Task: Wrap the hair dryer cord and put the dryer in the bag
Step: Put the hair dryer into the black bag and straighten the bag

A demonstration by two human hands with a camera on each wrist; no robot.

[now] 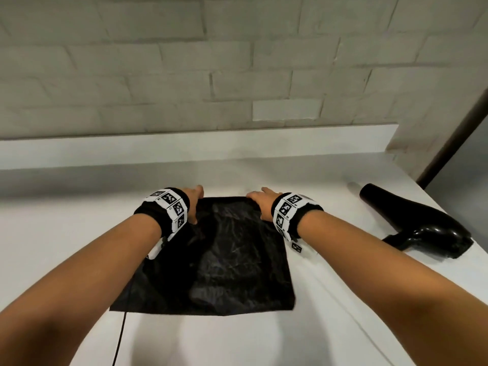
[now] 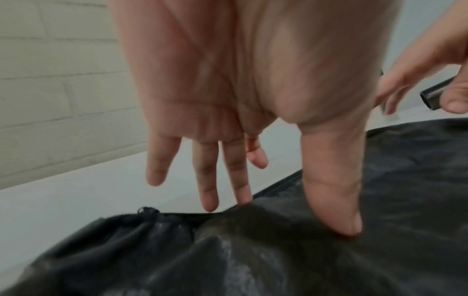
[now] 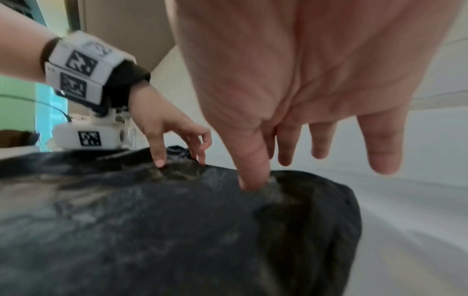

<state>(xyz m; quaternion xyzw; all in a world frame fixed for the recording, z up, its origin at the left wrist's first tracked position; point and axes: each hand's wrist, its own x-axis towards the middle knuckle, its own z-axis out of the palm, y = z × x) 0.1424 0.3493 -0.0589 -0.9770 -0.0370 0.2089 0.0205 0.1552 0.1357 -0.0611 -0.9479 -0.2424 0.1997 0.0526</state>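
A flat black bag (image 1: 219,260) lies on the white counter (image 1: 343,326) in front of me. Both hands are at its far edge, the left hand (image 1: 194,204) at the far left corner and the right hand (image 1: 260,204) at the far right corner. In the left wrist view the left hand (image 2: 278,214) has its thumb (image 2: 336,200) pressed on the fabric and its straight fingertips touch the gathered rim. The right hand (image 3: 291,168) presses its thumb (image 3: 250,166) into the bag (image 3: 152,230), fingers spread past the edge. The black hair dryer (image 1: 422,223) lies untouched to the right.
A thin black cord (image 1: 120,339) runs from the bag's near left corner off the bottom of the head view; what it belongs to I cannot tell. A raised ledge (image 1: 184,143) and a brick wall (image 1: 237,62) bound the counter behind. The dryer lies close to the counter's right edge.
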